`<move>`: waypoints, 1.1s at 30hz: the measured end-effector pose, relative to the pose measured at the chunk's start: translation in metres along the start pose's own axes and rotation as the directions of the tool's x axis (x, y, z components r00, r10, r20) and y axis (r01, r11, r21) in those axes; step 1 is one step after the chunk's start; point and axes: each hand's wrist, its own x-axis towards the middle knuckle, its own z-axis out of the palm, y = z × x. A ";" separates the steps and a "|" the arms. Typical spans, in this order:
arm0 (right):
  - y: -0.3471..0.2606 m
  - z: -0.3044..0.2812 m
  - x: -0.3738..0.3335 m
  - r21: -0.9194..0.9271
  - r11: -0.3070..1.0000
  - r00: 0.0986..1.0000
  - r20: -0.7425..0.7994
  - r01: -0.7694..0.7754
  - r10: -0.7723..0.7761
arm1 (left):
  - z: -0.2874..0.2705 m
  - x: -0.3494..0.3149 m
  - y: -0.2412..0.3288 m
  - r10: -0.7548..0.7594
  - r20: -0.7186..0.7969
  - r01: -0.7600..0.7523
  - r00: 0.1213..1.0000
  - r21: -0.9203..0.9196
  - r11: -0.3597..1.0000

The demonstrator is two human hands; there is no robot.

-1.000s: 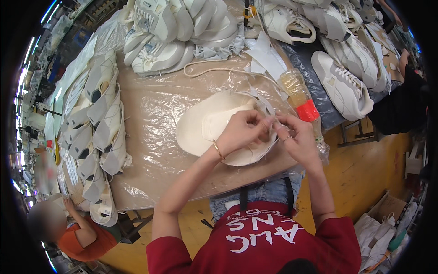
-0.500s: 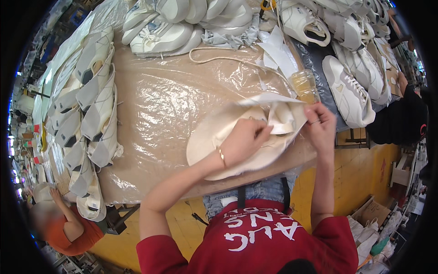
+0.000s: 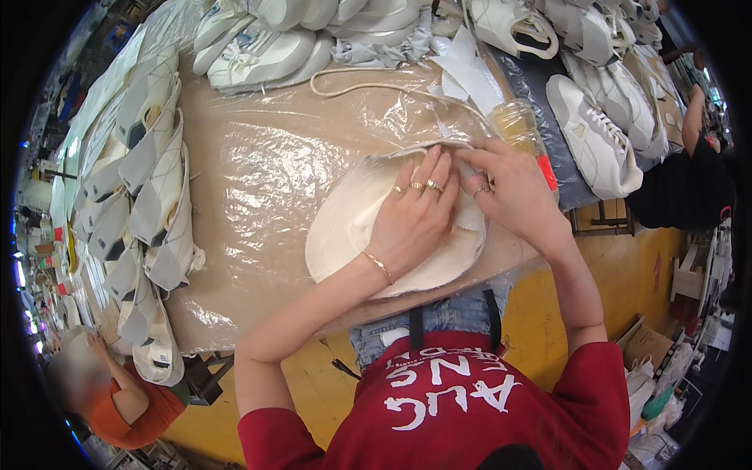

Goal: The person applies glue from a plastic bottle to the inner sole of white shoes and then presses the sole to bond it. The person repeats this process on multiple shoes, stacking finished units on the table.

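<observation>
A cream fabric shoe upper point(image 3: 337, 227) lies opened out near the table's front edge, its rim raised at the far side. My left hand point(image 3: 415, 215) rests on it, palm down, fingers stretched toward the far rim. From the right, my right hand point(image 3: 513, 188) grips that far right rim with bent fingers, close to the left fingertips. Both hands hide part of the upper's middle and its inner lining.
Grey and white shoe uppers point(image 3: 160, 200) are stacked along the left side. White shoes point(image 3: 270, 59) are piled at the back, others point(image 3: 591, 137) on the right. A cord point(image 3: 368, 92), paper scraps point(image 3: 470, 74) and a clear container with yellowish contents point(image 3: 513, 121) lie behind the upper.
The upper has shifted and its inner white flap is now covered. My left hand has flattened and moved toward the far rim; my right hand has moved left along it.
</observation>
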 end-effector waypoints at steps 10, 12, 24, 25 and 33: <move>-0.004 -0.003 0.008 -0.005 1.000 0.997 0.082 -0.003 0.004 | -0.005 0.002 -0.006 -0.206 0.127 0.229 0.970 -0.207 0.951; -0.005 -0.004 0.005 0.025 0.999 0.993 0.112 -0.025 0.022 | -0.005 0.010 -0.015 -0.243 0.140 0.276 0.960 -0.326 0.904; -0.005 -0.009 0.007 0.044 0.997 0.990 0.130 -0.060 0.054 | 0.022 0.038 -0.042 -0.206 0.178 0.246 0.962 -0.246 0.938; -0.004 -0.009 0.008 0.009 0.998 0.991 0.122 -0.057 0.055 | 0.024 0.038 -0.044 -0.188 0.138 0.220 0.972 -0.275 0.936; 0.009 0.002 0.005 -0.102 0.994 0.993 -0.110 -0.044 0.032 | 0.027 0.018 -0.054 0.032 0.033 -0.021 0.999 -0.290 0.957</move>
